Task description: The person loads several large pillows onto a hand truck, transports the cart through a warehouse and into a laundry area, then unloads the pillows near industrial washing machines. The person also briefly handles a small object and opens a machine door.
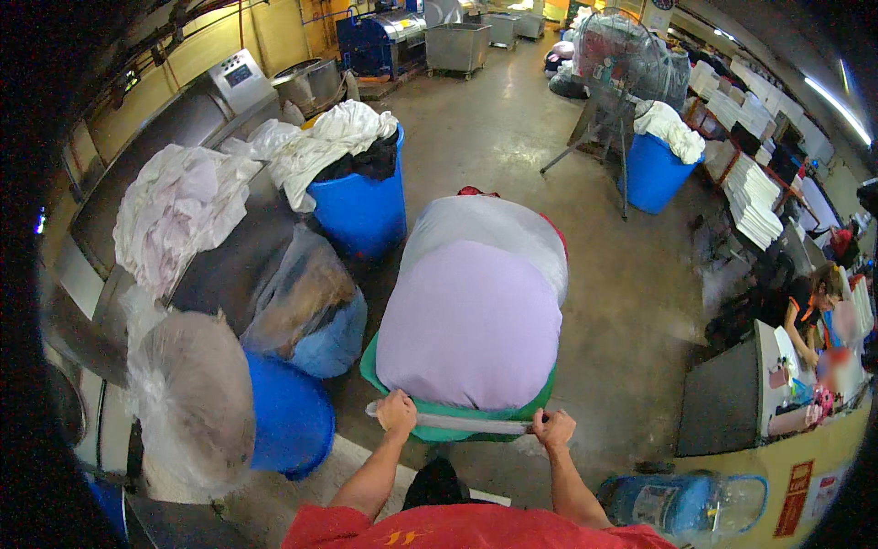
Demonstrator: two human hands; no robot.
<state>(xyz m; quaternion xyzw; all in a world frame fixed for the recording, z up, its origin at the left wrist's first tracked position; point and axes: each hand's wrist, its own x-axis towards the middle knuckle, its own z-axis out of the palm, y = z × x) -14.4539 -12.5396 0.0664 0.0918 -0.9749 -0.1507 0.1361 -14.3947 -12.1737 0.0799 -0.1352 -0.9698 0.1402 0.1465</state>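
Note:
Both my hands grip the metal handle bar (466, 424) of a cart right in front of me. My left hand (397, 413) closes on its left end, my right hand (554, 427) on its right end. The cart carries a green tub (439, 430) stuffed with a big lilac laundry bag (471, 325), and a grey-white bag (485, 233) lies behind it with a red bit at the far end.
Blue barrels (361, 210) heaped with white linen stand to the left, beside clear-wrapped bundles (197, 393) and steel machines (174, 123). Another blue barrel (654, 174) and a standing fan (617, 55) are ahead right. A person bends over a desk (722, 398) at right. A water jug (686, 503) lies nearby.

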